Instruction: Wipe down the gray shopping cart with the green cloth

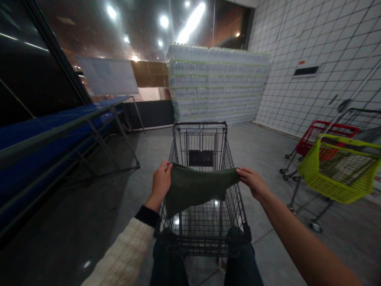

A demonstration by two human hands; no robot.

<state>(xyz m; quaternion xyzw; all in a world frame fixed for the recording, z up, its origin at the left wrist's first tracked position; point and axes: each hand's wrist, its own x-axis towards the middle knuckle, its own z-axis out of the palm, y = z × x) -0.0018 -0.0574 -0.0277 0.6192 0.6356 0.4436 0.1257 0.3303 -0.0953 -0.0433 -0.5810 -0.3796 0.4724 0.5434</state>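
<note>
Olive-green cloth [196,190] is hanging over the wire shopping cart [200,124] — my left hand [161,183] and right hand [252,182] are pinching its edges, fingers clamped; slackening grips risk dropping it inside.

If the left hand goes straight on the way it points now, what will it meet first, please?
The left hand already pinches the dark green cloth. Past that, it would probably meet the far wire end of the shopping cart, though depth is hard to judge from this view.
</note>
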